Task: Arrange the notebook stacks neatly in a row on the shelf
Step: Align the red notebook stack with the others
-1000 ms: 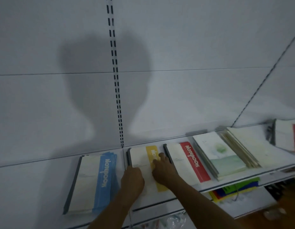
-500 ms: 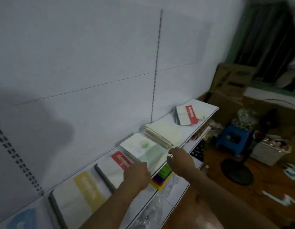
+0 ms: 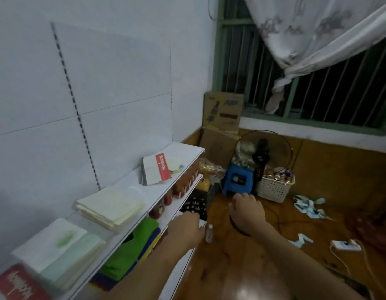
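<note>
On the white shelf (image 3: pixel 153 197) lie several notebook stacks. A red-band stack (image 3: pixel 18 284) shows at the bottom left edge, then a green-tinted stack (image 3: pixel 62 247), then a cream stack (image 3: pixel 111 207). Further along, apart from these, a second red-band stack (image 3: pixel 156 169) lies askew near the shelf's far end. My left hand (image 3: pixel 185 229) hovers in front of the shelf edge, fingers relaxed, holding nothing. My right hand (image 3: pixel 247 212) hangs in the air over the floor, fingers loosely bent, empty.
A lower shelf holds green, blue and yellow folders (image 3: pixel 131 250) and jars (image 3: pixel 183 185). On the wooden floor stand a blue stool (image 3: pixel 238 180), a fan (image 3: pixel 263 152), a white basket (image 3: pixel 275 189), cardboard boxes (image 3: pixel 223 113), a small bottle (image 3: pixel 209 232) and a power strip (image 3: pixel 345 245).
My view swung right along the shelf. Both hands left the yellow-band and red-band stacks and now hover off the shelf, in front of its edge.
</note>
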A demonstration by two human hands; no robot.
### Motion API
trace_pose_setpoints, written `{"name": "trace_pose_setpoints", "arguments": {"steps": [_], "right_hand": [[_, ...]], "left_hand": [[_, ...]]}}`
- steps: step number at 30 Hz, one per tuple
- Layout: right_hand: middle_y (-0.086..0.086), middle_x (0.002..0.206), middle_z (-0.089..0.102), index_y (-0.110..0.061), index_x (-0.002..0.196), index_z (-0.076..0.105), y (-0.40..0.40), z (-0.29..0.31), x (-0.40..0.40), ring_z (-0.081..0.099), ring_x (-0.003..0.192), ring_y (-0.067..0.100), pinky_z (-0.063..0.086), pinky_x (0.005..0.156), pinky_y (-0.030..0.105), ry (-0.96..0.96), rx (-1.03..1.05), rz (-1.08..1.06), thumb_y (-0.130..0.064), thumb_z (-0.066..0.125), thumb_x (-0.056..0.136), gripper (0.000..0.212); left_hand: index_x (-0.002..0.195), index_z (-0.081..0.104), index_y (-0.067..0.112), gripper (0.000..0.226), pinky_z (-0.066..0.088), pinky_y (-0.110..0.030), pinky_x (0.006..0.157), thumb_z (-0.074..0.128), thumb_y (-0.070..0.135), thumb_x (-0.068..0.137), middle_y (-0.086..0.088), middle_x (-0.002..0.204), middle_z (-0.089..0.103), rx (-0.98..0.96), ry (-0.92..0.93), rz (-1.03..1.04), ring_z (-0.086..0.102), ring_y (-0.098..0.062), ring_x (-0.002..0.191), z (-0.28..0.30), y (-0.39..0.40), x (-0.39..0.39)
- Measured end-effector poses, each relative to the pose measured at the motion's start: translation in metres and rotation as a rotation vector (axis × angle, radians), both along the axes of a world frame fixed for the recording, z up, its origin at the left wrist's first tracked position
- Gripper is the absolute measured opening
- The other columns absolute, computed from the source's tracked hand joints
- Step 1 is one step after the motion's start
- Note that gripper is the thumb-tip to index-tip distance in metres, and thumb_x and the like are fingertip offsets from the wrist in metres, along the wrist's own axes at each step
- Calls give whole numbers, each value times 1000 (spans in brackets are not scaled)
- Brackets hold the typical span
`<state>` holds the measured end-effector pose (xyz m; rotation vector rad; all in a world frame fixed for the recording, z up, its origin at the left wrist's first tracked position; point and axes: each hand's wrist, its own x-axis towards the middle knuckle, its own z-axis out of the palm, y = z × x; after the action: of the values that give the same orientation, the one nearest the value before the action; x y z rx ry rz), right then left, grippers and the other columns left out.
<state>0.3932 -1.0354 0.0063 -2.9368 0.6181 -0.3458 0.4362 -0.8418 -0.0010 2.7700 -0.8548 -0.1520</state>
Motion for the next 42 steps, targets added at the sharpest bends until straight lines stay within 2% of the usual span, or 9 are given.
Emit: {"name": "trace_pose_setpoints", "arguments": {"steps": [3,15,21,24,28,32,36,39,42], "right_hand": [[-1,117,55,-21,118,53,-45,-4,12,49,113,21,41,96,37,18,5,-38,-40,38,97,32],[0,113,54,-21,113,53,-117,-12,153,48,110,20,39,96,36,45,26,18,-37,37,97,28],[-2,95,50,-23,95,50,-126,-9,259,50,101,21,39,87,35,72,47,72,-35,39,96,16],[-4,87,43,-23,84,42,-121,-16,309,48,91,19,40,81,34,79,91,132,-32,41,95,15],[1,89,55,-20,86,49,-104,-34,369,55,81,20,40,66,29,128,175,284,-32,40,96,18],[4,105,62,-16,108,58,-81,-52,437,60,90,21,46,67,29,208,335,419,-34,41,96,27],[6,110,66,-15,114,59,-57,-73,488,61,98,23,50,77,30,289,439,534,-40,42,95,36],[7,106,66,-10,107,63,-40,-85,518,62,95,22,50,80,31,338,498,611,-41,44,96,38],[5,77,61,-8,77,61,-29,-96,539,55,66,16,42,63,27,379,530,635,-39,45,96,39]], "left_hand": [[112,57,19,34,45,-43,93,44,43,92,-3,117,57,19,15,7,58,-24,106,-2,-35,10],[106,57,15,28,48,-34,70,47,37,92,-6,105,60,8,7,60,61,-24,92,-10,-124,157],[110,58,17,28,47,-35,76,48,36,92,-6,111,59,-33,47,133,61,-25,100,-16,-140,256],[104,58,15,25,43,-32,72,46,32,90,-6,108,61,-57,70,227,61,-27,99,-32,-136,302],[111,51,18,28,46,-34,81,47,35,90,-6,113,58,-95,117,391,58,-27,105,-56,-121,345],[130,40,17,44,47,-37,86,45,37,91,-8,121,53,-124,104,623,54,-27,109,-69,-102,386],[124,44,15,47,50,-38,88,42,48,91,-9,120,54,-162,160,878,54,-26,111,-80,-78,410],[132,42,15,48,45,-38,92,47,39,91,-10,126,50,-188,196,1025,46,-26,118,-86,-63,421],[143,29,12,65,40,-44,102,49,45,91,-13,136,43,-182,295,1110,38,-30,127,-100,-49,424]]}}
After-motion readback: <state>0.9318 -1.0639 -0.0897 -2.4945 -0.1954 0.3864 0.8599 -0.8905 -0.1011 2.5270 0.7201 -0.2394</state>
